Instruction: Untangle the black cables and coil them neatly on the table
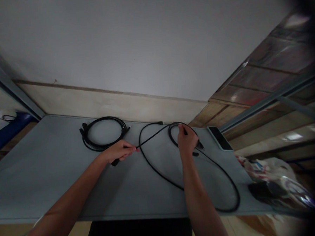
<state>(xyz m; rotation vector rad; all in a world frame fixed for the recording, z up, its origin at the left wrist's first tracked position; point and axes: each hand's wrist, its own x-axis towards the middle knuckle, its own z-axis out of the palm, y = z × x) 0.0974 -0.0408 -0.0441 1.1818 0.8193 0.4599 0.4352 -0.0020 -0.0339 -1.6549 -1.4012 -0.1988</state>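
My left hand (pixel 121 151) is closed on a black cable (pixel 158 132) near its end, and a black plug (pixel 115 162) sticks out below the fingers. The cable runs from there up to the right, toward my right hand (pixel 187 135), whose fingers are pinched on it. Wide loops of the cable lie on the grey table (pixel 54 165) under and around my right forearm. Black connectors show beside my right hand and at the back of the loops. To the left of them lies a coiled black cable (pixel 103 118) with its connectors.
A phone (pixel 220 138) lies at the table's right edge. Plastic bags (pixel 276 170) are beyond that edge. A pale wall panel (pixel 119 99) stands behind, with metal posts at both sides. A dark seat (pixel 139 231) is below the front edge.
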